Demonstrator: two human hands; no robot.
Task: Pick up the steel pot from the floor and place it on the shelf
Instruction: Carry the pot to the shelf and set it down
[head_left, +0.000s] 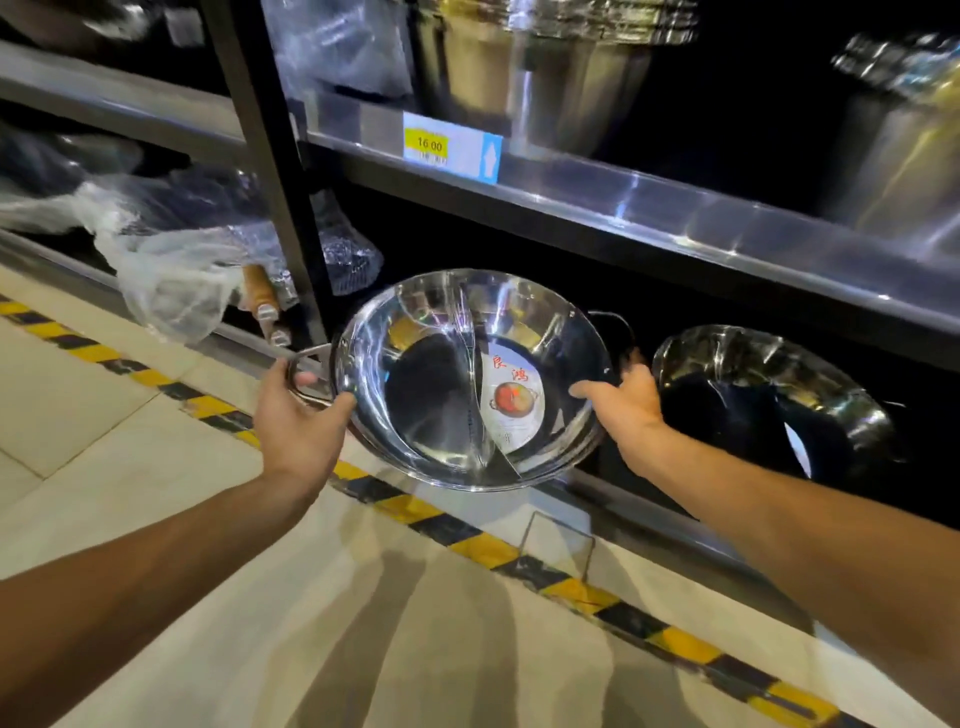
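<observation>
A shiny steel pot (441, 384) with a curved divider and a round paper label inside is held in the air, tilted toward me, in front of the bottom shelf (649, 512). My left hand (298, 421) grips its left loop handle and rim. My right hand (621, 402) grips the right rim by the other handle. The pot's far edge overlaps the dark opening of the lowest shelf level.
A second steel pot (769, 400) lies on the bottom shelf just right of the held one. Above runs a steel shelf edge (675, 218) with a price tag (451, 148) and tall pots. Plastic-wrapped pans (171, 270) sit at left. Yellow-black tape (467, 540) lines the tiled floor.
</observation>
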